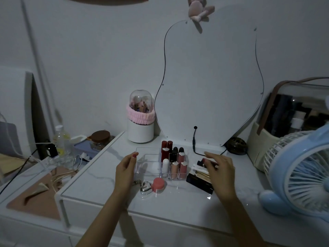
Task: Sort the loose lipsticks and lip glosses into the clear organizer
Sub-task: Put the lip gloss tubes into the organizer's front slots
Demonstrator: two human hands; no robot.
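1. I am looking down at a white dresser top in dim light, with both of my bare forearms reaching forward over it.
2. The clear organizer sits in the middle of the dresser, in front of a wavy-edged mirror.
3. Its right-hand compartments hold upright lipsticks and lip glosses: dark red tubes at the back, black-capped ones in the middle, pink tubes and a white one in front. Its left compartments look empty.
4. My left hand is at the organizer's left edge, fingers lightly curled and the thumb, with a red-painted nail, near its wall. I cannot tell whether it grips the wall or only touches it.
5. My right hand hovers over a pile of loose lipsticks just right of the organizer, fingers spread and relaxed, with a dark tube under the fingertips. I cannot tell whether it is pinched.
6. A small pink jar and a shiny keychain lie just in front of the organizer.
7. A blue fan stands at the far right.
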